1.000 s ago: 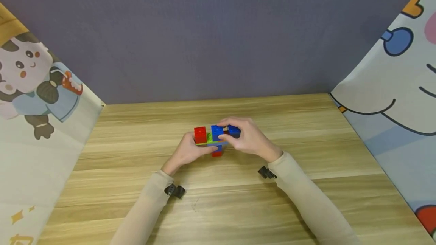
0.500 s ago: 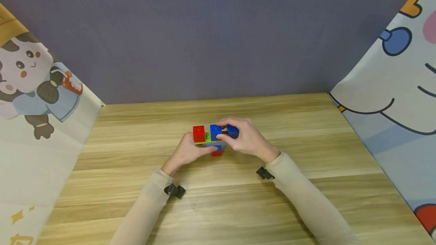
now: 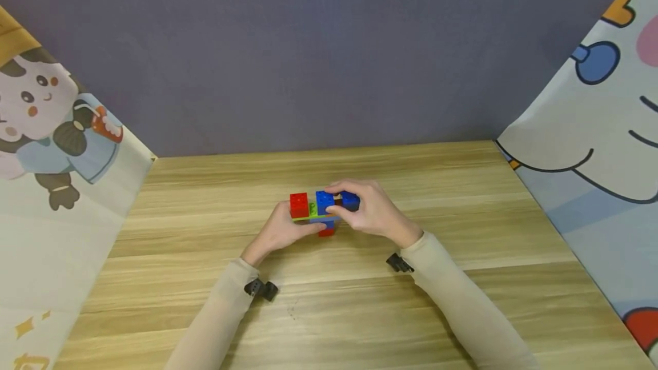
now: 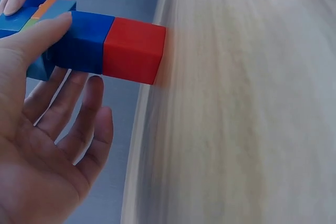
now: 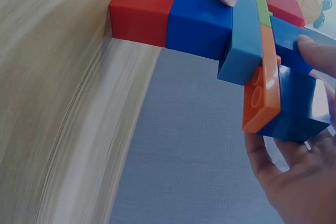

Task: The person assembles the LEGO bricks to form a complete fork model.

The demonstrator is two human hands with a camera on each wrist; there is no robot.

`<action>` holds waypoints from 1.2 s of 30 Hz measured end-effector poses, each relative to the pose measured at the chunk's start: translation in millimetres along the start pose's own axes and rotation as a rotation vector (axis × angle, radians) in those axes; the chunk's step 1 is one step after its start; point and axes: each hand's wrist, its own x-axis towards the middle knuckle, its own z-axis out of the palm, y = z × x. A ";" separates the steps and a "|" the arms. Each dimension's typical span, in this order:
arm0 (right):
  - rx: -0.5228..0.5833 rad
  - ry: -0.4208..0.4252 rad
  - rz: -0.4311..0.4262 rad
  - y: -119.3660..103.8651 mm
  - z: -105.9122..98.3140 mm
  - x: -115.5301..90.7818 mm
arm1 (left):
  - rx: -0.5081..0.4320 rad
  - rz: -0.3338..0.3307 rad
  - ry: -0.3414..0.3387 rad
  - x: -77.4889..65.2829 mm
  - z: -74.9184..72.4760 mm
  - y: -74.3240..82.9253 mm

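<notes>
A small toy brick structure stands on the wooden table, a red brick (image 5: 142,14) lowest, with a dark blue brick (image 5: 199,23) above it and a light blue brick (image 5: 242,40) over that. Across the top run a green plate (image 3: 312,209) and an orange plate (image 5: 270,93). They carry a red brick (image 3: 299,205) at left, a blue brick (image 3: 325,202) in the middle and another blue brick (image 5: 302,106) at right. My left hand (image 3: 280,227) grips the structure from the left, thumb across the light blue brick. With thumb and index finger, my right hand (image 3: 374,208) pinches the middle blue brick.
The wooden table (image 3: 329,313) meets a grey-blue backboard (image 3: 329,56) behind the bricks. Side panels with cartoon prints stand at left (image 3: 67,130) and right (image 3: 591,147). Small black wrist cameras sit on the left cuff (image 3: 261,288) and right cuff (image 3: 400,262).
</notes>
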 end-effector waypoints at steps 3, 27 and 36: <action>-0.004 -0.002 -0.002 -1.7 -0.3 0.4 | -0.008 -0.008 0.007 -1.9 -1.9 2.2; 0.054 -0.009 0.046 -4.0 3.3 -1.3 | 0.311 0.419 0.228 -4.6 -12.1 57.7; -0.020 0.052 -0.138 7.4 14.2 -4.9 | 0.379 0.455 0.215 -4.3 -14.5 59.3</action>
